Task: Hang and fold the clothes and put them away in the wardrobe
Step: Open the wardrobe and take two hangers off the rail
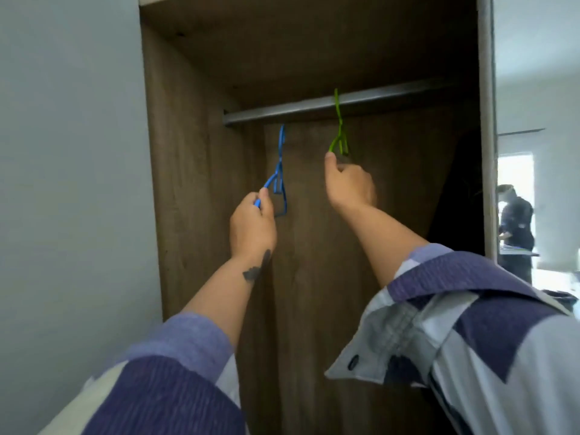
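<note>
Brown wooden wardrobe (194, 183), grey metal rail (314, 106). Left hand (252, 227) pinching blue plastic hanger (279, 171), unhooked; right hand (350, 185) gripping green plastic hanger (338, 120), hooked above fingers, probably for lifting off.

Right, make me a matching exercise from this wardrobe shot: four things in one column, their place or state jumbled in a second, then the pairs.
Things
1. blue hanger
2. green hanger
3. metal rail
4. second person

Places or states
A. runs across the wardrobe under its top board
B. stands in the bright room on the far right
C. gripped by the left hand, hook below the rail
D. hooked over the rail, right hand at its lower end

Pairs: 1-C, 2-D, 3-A, 4-B
</note>
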